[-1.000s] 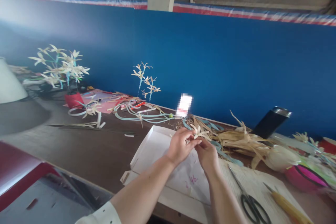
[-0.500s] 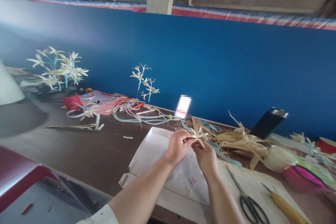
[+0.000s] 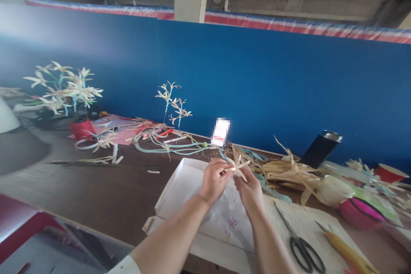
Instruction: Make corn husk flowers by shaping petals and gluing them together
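Between my two hands is a pale straw-coloured flower (image 3: 238,167) with narrow pointed petals, made of what looks like dried husk. My left hand (image 3: 215,180) is closed, with thumb and fingers pinching a petal from the left. From below right, my right hand (image 3: 248,188) closes around the flower's underside; its fingertips are partly hidden. Both hands are above an open white cardboard box (image 3: 180,188) with pink handwriting inside. Right of the box, black-handled scissors (image 3: 305,252) and a wooden-handled awl (image 3: 346,248) lie on a sheet of paper.
Dried husks (image 3: 279,171) lie heaped behind my right hand, near a leaning black flask (image 3: 322,149) and a pink pouch (image 3: 359,213). Finished-looking flowers stand in a red pot (image 3: 82,129) at left. Pale blue cords (image 3: 150,150) curl along the blue partition (image 3: 257,81).
The whole view has shifted slightly, so things sit a little further left. In my hands the flower has turned a little, and its petals show more openly.
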The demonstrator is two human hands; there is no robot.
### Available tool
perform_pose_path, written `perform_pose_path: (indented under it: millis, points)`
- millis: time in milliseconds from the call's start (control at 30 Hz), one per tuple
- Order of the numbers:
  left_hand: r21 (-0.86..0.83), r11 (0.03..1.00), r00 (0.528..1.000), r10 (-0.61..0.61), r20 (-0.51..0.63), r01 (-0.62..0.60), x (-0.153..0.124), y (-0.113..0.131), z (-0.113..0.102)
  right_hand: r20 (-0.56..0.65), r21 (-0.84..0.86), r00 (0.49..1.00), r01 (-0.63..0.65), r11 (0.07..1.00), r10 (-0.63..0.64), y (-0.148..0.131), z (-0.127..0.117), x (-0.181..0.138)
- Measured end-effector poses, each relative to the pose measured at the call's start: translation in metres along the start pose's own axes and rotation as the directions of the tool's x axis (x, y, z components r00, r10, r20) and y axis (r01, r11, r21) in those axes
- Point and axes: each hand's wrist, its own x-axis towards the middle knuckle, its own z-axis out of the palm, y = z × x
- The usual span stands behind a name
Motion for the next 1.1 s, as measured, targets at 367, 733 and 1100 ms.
perform_pose_path:
  millis: [367,733,1100]
  points:
    - [0.038,0.999,0.999,0.032,-0.025,-0.031,-0.002,-0.004,-0.002,-0.128,0.362,0.986,-0.052,0.931,0.104,0.009,0.002,0.007]
    - [0.177,0.980,0.995,0.079,0.063,-0.089,-0.002,-0.004,-0.005,-0.128,0.626,0.981,-0.034,0.779,0.145,0.000,-0.001,0.005]
    - [0.268,0.943,0.979,0.175,0.106,-0.197,-0.002,-0.009,-0.005,-0.103,0.603,0.990,-0.015,0.798,0.097,-0.002,0.000,0.005]
